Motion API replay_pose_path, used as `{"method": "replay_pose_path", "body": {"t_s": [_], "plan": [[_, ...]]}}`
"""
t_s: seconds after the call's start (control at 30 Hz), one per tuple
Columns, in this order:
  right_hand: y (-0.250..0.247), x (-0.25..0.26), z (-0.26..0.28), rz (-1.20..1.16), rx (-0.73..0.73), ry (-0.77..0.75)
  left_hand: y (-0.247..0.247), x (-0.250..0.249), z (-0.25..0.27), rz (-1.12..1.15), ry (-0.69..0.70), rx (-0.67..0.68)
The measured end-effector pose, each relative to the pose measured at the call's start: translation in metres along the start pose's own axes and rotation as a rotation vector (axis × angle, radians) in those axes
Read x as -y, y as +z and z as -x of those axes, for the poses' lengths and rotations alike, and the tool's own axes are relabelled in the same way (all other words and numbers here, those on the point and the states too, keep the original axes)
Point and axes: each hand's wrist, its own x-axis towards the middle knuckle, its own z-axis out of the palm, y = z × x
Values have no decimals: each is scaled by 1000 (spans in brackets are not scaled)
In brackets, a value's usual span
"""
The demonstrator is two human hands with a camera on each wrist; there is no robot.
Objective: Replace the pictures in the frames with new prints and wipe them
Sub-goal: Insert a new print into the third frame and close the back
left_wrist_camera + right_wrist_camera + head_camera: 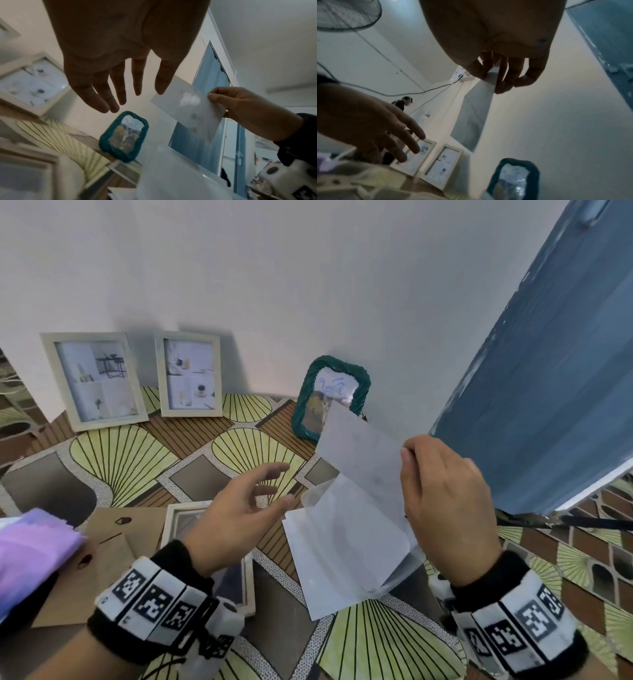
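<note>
My right hand (409,455) pinches a white print (359,453) by its right edge and holds it up above the table; the same print (188,109) shows in the left wrist view and as a grey sheet (476,115) in the right wrist view. My left hand (274,484) hovers open with spread fingers just left of it, touching nothing. Beneath lies a stack of white prints in a clear sleeve (342,546). An opened pale wooden frame (178,518) lies flat under my left wrist on a brown backing board (102,556).
Two pale wooden frames (92,378) (188,371) and a teal woven frame (329,395) lean against the white wall. A purple cloth (30,546) lies at the left edge. A blue door (548,371) stands at the right. The tabletop (130,453) has a fan pattern.
</note>
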Motion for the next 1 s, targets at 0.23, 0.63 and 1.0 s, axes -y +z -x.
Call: {"method": "replay_pose_path", "body": {"t_s": [0.23,0.63,1.0], "plan": [[22,41,4,-465,-2,29,-67,28,45,-181,2,-64],[85,111,34,-675,511,213,-105,88,103,-947,-181,389],[93,129,27,-578,714,184,-103,82,103,-941,-227,361]]}}
